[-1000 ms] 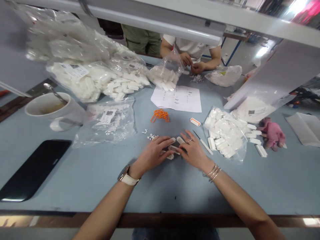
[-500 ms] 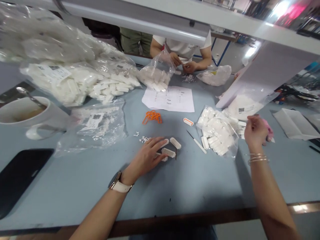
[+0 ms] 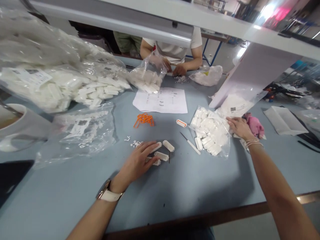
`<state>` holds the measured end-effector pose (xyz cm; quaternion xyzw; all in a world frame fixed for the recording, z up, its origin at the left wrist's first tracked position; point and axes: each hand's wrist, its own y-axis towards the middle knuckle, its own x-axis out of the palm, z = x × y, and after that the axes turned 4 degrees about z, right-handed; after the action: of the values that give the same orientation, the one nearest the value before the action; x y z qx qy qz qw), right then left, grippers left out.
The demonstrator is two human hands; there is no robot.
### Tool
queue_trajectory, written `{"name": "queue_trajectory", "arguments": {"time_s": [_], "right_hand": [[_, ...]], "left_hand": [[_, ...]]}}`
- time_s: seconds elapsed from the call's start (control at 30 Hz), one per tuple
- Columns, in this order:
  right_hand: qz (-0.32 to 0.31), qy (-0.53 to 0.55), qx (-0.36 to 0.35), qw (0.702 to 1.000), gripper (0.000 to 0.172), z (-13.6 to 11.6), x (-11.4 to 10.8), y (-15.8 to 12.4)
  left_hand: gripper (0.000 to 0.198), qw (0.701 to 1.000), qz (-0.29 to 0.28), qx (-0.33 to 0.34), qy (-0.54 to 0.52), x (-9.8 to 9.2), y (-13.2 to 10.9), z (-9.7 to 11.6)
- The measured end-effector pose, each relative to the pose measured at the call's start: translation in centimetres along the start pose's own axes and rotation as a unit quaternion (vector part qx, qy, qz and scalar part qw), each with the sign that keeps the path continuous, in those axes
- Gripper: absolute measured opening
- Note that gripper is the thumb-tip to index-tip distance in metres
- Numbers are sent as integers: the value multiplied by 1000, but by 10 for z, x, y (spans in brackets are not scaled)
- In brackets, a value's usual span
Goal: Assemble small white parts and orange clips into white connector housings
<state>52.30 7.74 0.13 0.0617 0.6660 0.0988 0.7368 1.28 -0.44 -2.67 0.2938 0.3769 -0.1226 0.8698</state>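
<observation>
My left hand (image 3: 141, 160) rests over several white perforated plastic connector housings (image 3: 161, 156), its fingers spread and partly covering them. Small white bits (image 3: 135, 144) lie by its fingertips. At the right, my right hand (image 3: 240, 128) reaches to the edge of a clear bag of white plastic parts (image 3: 211, 133), fingers stretched out against it. Whether they pinch the plastic is not visible. Left of that bag lies a white-handled pick (image 3: 191, 144). A white housing with an orange frame (image 3: 181, 123) is above the pick, and orange frames (image 3: 144, 119) are piled further left.
Large bags of white parts (image 3: 50, 86) crowd the left, near a mug (image 3: 27, 123) and a black phone (image 3: 15, 176). A printed sheet (image 3: 165, 101) lies mid-table. Pink cloth (image 3: 255, 125) and a white tray (image 3: 285, 120) are at right. A co-worker's hands (image 3: 178, 69) work opposite.
My right hand has moved left and down from above the pink cloth to the bag of white parts, its fingers stretching out. My left hand stays on the housings. The view has shifted slightly right.
</observation>
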Motion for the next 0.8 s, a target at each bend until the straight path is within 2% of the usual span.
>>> {"name": "queue_trajectory", "arguments": {"time_s": [0.1,0.2,0.37,0.47,0.6,0.7,0.8], "right_hand": [[-9,17,13,1000,46,10,-1,-11],[8,11,30,999,49,13,-1,-32],[57,-5,31,998,42,1,0,-77],[74,15,52,996,43,-3,-3,-90],[86,55,87,991,54,1,-8,-76],[49,85,69,993,58,5,-5,-54],[6,109,56,992,53,7,3,-41]], "left_hand": [[39,1000,-2,-5,1,-3,2,2],[38,1000,2,-3,0,-5,3,4],[38,1000,3,7,0,-3,4,6],[38,1000,10,7,-5,0,2,3],[37,1000,8,12,5,2,0,-2],[37,1000,-1,7,16,2,-1,-3],[35,1000,-4,-1,17,0,1,-2]]}}
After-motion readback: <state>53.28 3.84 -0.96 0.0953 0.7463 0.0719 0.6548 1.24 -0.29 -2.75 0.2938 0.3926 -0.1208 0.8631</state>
